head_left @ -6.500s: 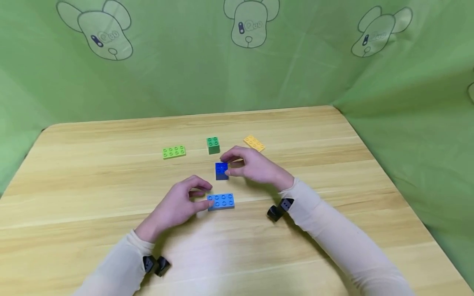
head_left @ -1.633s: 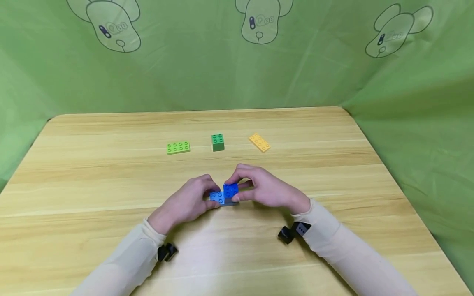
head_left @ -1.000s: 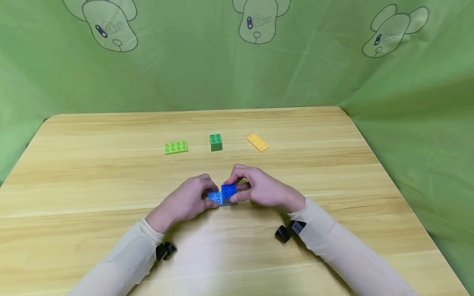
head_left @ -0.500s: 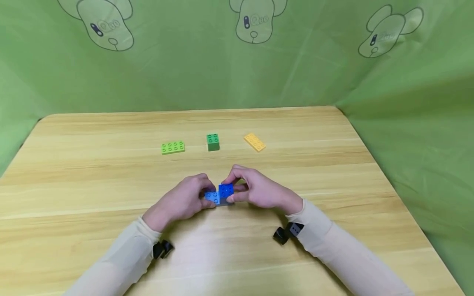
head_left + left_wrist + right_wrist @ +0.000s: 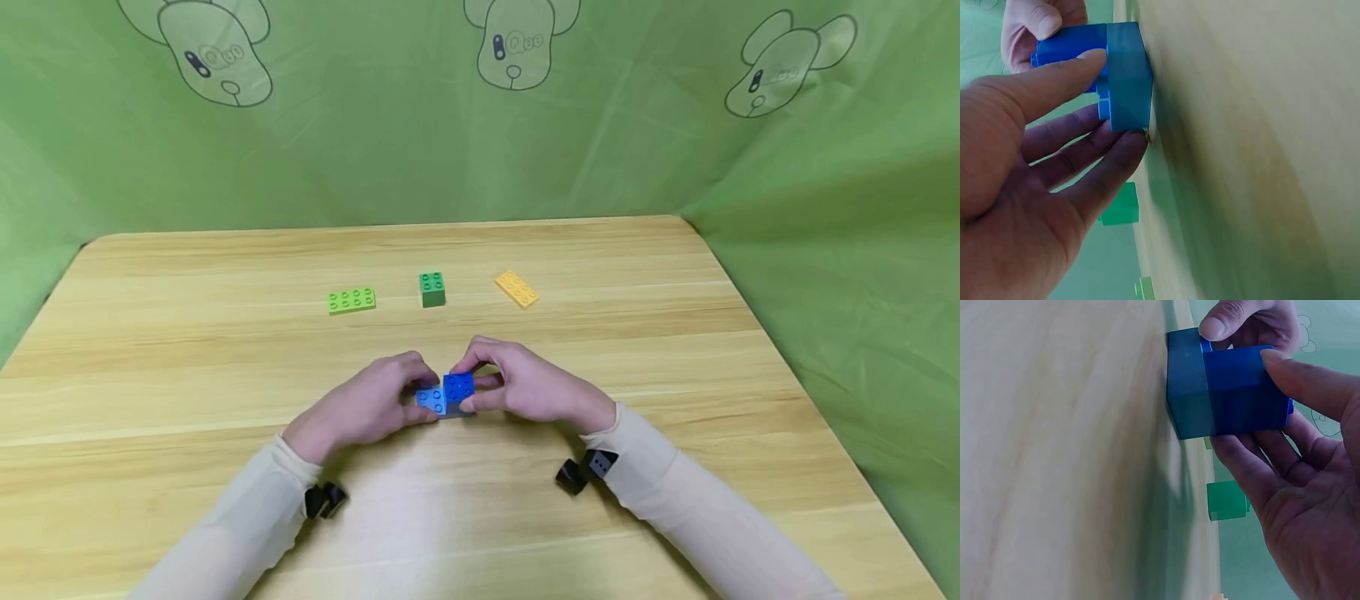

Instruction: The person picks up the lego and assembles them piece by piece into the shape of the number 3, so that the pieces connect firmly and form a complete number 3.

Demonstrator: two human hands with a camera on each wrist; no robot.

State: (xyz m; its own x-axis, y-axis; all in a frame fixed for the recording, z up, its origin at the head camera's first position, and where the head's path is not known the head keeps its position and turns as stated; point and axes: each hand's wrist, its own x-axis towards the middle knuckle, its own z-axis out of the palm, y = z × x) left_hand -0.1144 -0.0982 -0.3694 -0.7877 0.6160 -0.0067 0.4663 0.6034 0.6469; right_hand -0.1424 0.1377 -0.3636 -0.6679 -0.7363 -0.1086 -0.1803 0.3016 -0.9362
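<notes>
A dark blue square brick (image 5: 458,387) stands on the right half of a light blue flat brick (image 5: 431,399), whose left studs show bare. My right hand (image 5: 532,383) pinches the dark blue brick between thumb and fingers. In the right wrist view, the dark blue brick (image 5: 1244,390) sits flush against the light blue one (image 5: 1188,387). My left hand (image 5: 367,400) holds the left end of the light blue brick, thumb in front and fingers behind. The left wrist view shows the light blue brick (image 5: 1130,78) close to the table, its underside edge near the surface.
Farther back on the wooden table (image 5: 225,350) lie a lime flat brick (image 5: 352,301), a green square brick (image 5: 432,289) and an orange-yellow flat brick (image 5: 517,289). Green cloth (image 5: 375,150) hangs behind the table and along its right side.
Since the earliest frame, the dark blue brick has come nearer and onto the light blue brick, with both hands holding the pair. Over the last second the hands stay nearly still.
</notes>
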